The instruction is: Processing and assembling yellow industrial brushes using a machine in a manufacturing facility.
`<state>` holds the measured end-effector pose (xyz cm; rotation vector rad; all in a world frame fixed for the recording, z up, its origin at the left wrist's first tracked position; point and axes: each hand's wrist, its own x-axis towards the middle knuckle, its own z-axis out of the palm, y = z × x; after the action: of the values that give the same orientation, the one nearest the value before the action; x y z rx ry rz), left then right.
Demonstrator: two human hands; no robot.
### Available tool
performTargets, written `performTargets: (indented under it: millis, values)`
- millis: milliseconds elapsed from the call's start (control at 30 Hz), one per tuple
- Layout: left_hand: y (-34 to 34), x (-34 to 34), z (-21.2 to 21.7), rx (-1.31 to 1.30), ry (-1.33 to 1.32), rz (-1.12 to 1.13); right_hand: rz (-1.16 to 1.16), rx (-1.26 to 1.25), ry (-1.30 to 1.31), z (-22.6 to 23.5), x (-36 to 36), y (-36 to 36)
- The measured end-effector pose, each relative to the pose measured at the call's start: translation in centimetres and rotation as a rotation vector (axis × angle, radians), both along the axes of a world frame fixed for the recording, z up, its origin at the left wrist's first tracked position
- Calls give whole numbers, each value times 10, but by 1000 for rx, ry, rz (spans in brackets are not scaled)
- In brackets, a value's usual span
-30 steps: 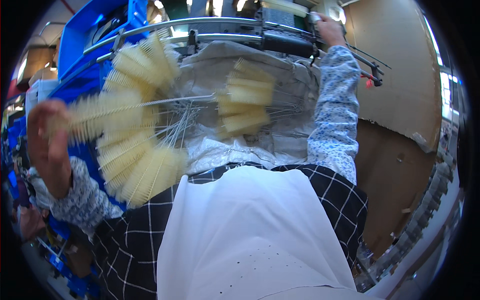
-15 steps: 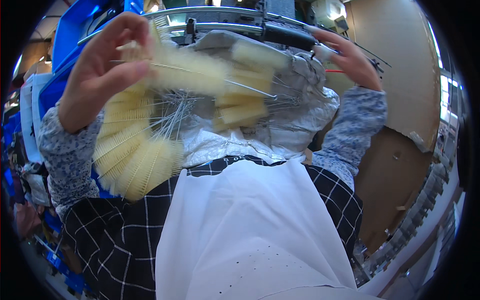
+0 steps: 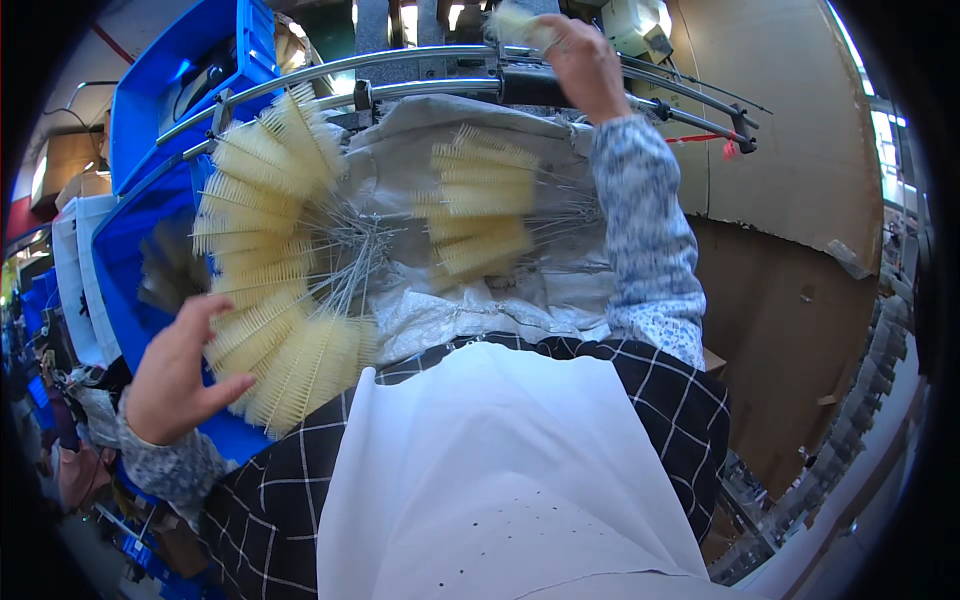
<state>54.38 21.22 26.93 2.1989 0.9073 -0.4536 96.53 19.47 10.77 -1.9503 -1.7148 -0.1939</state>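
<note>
A fan of yellow bristle brushes [image 3: 250, 235] with twisted wire stems [image 3: 350, 250] lies at the left. A smaller stack of yellow brushes [image 3: 485, 200] lies in the middle, its stems pointing right. My left hand [image 3: 178, 370] is open with thumb and fingers apart, beside the lower part of the fan, holding nothing. Beyond the metal rails, my right hand [image 3: 582, 65] is closed at a blurred yellow brush [image 3: 512, 24]; the grip itself is partly hidden. A blurred, shadowed brush shape [image 3: 172, 265] shows against the blue bin [image 3: 125, 255], touched by neither hand.
Under the brushes spreads a grey-white woven sheet [image 3: 400, 150]. Metal rails [image 3: 430, 88] cross the far side. Another blue bin [image 3: 160, 110] stands at far left, with a white crate [image 3: 85, 280] nearby. Cardboard [image 3: 780, 140] stands along the right. A white apron [image 3: 510, 470] covers my lap.
My left hand has dropped from the far left toward me and no longer holds the brush. My right hand has moved left and farther away, with a brush now at its fingers.
</note>
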Motion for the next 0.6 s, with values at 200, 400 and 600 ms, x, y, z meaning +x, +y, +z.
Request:
performTargets:
  millis: [200, 400, 600]
  values:
    - [-22, -26, -34, 92, -89, 97, -67, -10, -138, 10, 5, 22]
    - [-12, -20, -24, 10, -158, 302, -140, -62, -130, 8, 2, 25]
    - [-6, -32, -14, 180, -500, 460, -54, -65, -233, -17, 27, 26]
